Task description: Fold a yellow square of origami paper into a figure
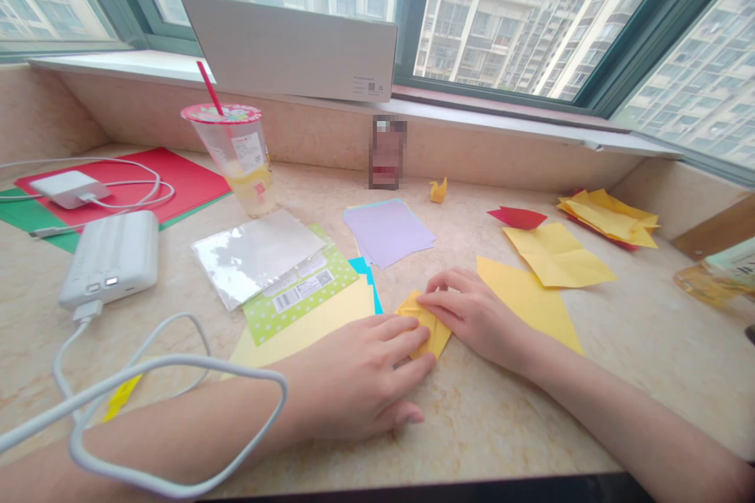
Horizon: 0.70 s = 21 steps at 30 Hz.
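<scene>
A small piece of folded yellow origami paper (440,339) lies on the tabletop between my two hands. My left hand (369,369) rests over its left side with the fingers stretched out, pressing it down, and covers part of the folds. At the paper's upper right edge, the fingertips of my right hand (475,310) are pinched together on it. A flat yellow sheet (524,302) sits partly behind my right wrist. Beyond it is a creased yellow square (557,255). A small folded yellow bird (438,190) stands near the back.
On the left are a drink cup (241,165) with a straw, a white power bank (112,259) and a looping white cable (177,361) across my left forearm. Purple paper (389,232), a green dotted packet (300,287) and a yellow paper pile (610,216) lie around.
</scene>
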{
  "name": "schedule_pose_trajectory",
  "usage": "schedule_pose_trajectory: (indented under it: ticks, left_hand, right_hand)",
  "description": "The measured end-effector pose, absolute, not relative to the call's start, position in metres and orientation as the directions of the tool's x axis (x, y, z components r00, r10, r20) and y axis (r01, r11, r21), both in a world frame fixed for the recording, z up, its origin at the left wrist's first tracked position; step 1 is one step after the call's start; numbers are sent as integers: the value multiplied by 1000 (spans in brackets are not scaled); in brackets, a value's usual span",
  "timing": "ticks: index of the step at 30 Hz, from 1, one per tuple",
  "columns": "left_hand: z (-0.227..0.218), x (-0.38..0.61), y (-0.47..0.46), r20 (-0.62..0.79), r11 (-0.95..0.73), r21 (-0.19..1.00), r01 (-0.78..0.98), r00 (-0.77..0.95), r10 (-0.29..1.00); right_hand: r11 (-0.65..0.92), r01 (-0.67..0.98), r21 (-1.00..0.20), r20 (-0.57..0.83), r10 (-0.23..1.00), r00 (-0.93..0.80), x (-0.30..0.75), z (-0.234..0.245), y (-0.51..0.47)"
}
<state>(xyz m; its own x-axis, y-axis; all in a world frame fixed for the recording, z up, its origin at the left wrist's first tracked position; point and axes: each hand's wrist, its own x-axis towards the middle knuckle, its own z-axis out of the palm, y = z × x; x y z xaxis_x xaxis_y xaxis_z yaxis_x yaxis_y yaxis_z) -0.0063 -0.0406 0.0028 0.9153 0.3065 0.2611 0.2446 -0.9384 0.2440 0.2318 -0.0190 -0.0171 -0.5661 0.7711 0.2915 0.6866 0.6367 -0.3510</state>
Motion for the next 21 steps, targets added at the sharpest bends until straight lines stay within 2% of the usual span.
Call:
schedule_pose_trajectory:
  ticks: [15, 21]
  left_hand:
    - [3, -7, -39, 215, -930, 268, 253, 925, 314]
    - [2, -7, -38, 194, -931, 266, 250, 932, 306]
  right_hand:
    - [563, 718, -409, 222, 825, -520, 237, -14, -18]
    - [550, 689, -473, 250, 833, -493, 236, -13, -18]
